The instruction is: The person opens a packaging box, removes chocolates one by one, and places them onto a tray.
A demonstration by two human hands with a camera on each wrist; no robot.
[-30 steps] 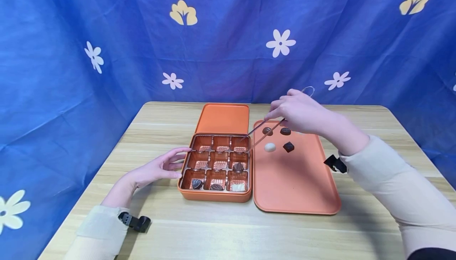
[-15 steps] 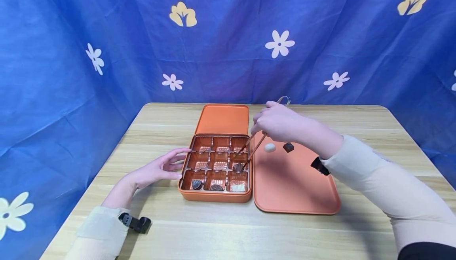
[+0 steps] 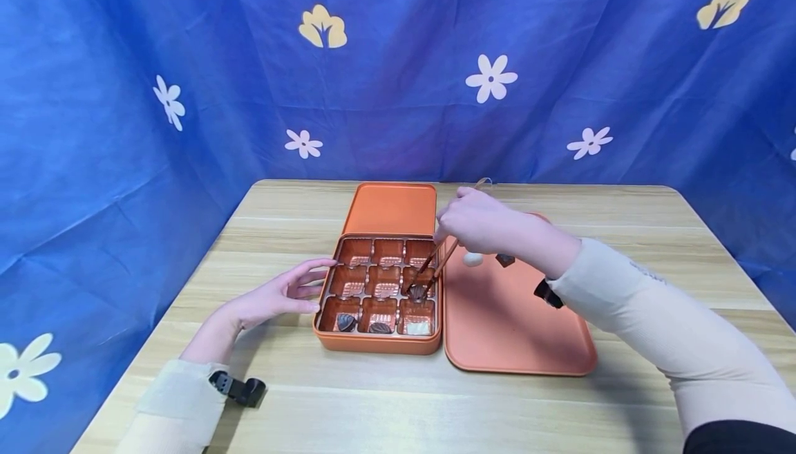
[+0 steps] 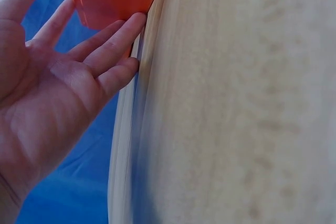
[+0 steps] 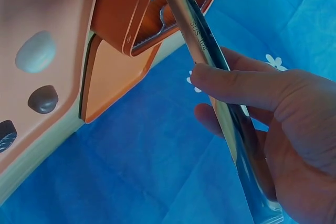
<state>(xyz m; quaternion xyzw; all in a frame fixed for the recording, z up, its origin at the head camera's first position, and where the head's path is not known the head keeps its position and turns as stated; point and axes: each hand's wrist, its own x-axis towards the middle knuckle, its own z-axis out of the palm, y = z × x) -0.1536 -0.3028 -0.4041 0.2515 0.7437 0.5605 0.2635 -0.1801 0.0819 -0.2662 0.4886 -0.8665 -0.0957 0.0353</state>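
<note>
In the head view my right hand (image 3: 475, 219) holds metal tongs (image 3: 443, 265), their tips down in the middle compartment of the right column. A round dark chocolate (image 3: 417, 292) lies there between the tips; whether both touch it I cannot tell. The right wrist view shows thumb and fingers pinching the tongs (image 5: 194, 30). My left hand (image 3: 273, 295) rests its fingertips and thumb along the left side of the orange box (image 3: 377, 345). The front row holds a leaf-marked chocolate (image 3: 345, 322), an oval dark chocolate (image 3: 380, 328) and a white chocolate (image 3: 417, 328).
Right of the box lies an orange tray (image 3: 516, 333) bearing a white egg-shaped chocolate (image 3: 472, 259) and a dark angular chocolate (image 3: 505, 260). My right hand and arm hide other tray pieces. An orange lid (image 3: 390, 209) lies behind the box. A blue curtain hangs beyond.
My right hand has moved left and toward me, bringing the tong tips from the back right compartment down to the chocolate in the middle right one. The left hand has stayed put.
</note>
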